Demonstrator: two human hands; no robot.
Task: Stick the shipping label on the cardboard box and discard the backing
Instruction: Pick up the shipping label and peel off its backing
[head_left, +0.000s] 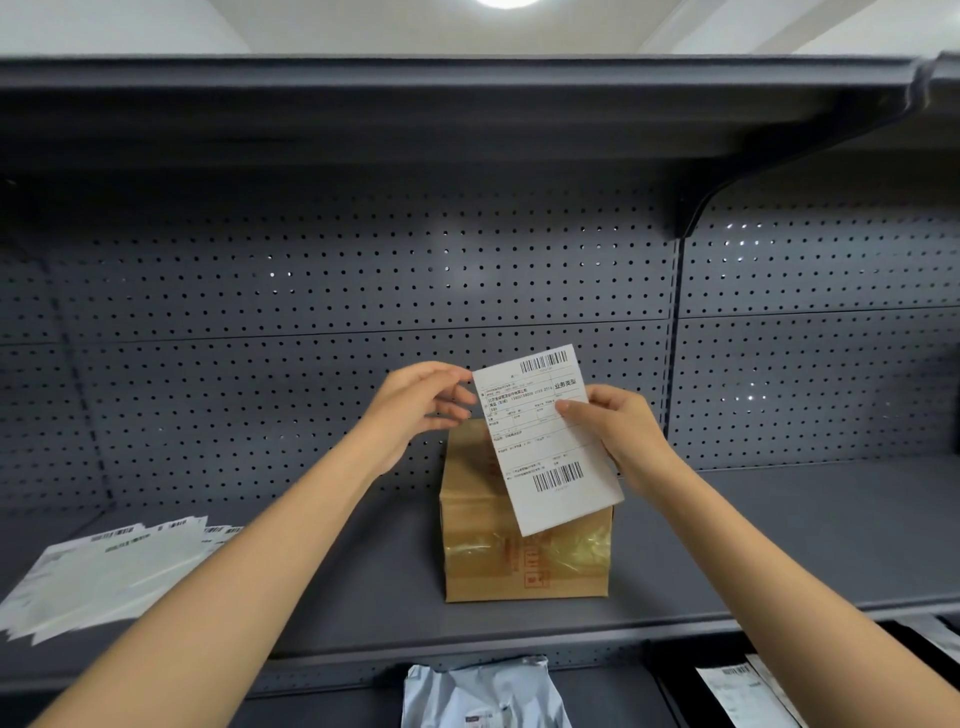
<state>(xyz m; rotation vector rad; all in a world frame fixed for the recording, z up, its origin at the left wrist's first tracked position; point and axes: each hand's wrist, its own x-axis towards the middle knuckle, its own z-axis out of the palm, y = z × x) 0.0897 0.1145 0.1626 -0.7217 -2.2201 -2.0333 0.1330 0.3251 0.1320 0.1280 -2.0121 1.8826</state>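
Above taped cardboard box (524, 540) on shelf (779, 540), shipping label (545, 441) pinched by left hand (415, 405) grip, right hand (618, 431) grip

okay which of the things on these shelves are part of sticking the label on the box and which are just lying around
In use: shipping label, held above the box by the left hand and right hand; cardboard box.

Lying about: stack of label sheets on the shelf; grey mailer bag and papers below.

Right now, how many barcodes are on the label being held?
2 on the label: one at its top edge, one near its bottom. The right hand covers part of its side.
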